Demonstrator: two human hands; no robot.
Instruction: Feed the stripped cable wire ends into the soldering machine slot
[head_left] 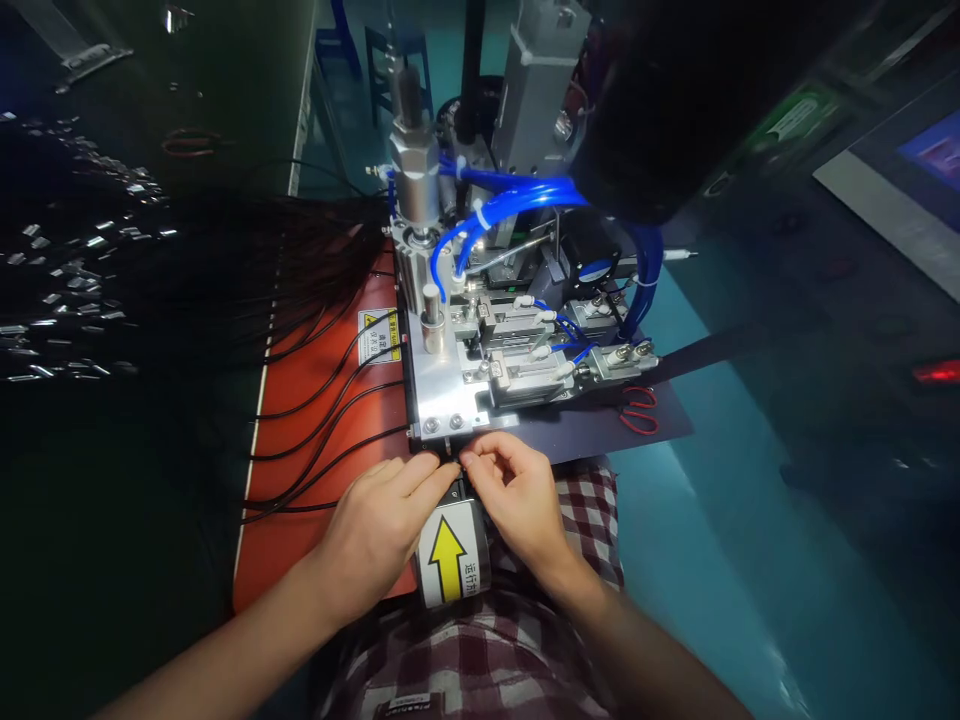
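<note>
The metal-plated machine [442,385], silvery with blue tubes [532,195], stood on the red mat [322,400], its near edge by the left hand [379,520] and right hand [517,495], whose curled fingers' grip could not be told.

Both hands [376,522] [517,492] close together

You are wearing a dark maroon-and-white checked garment [499,650] bearing a small, dark label [409,706] with pale lettering, and your left hand [382,525] and right hand [523,497] are showing bare.
</note>
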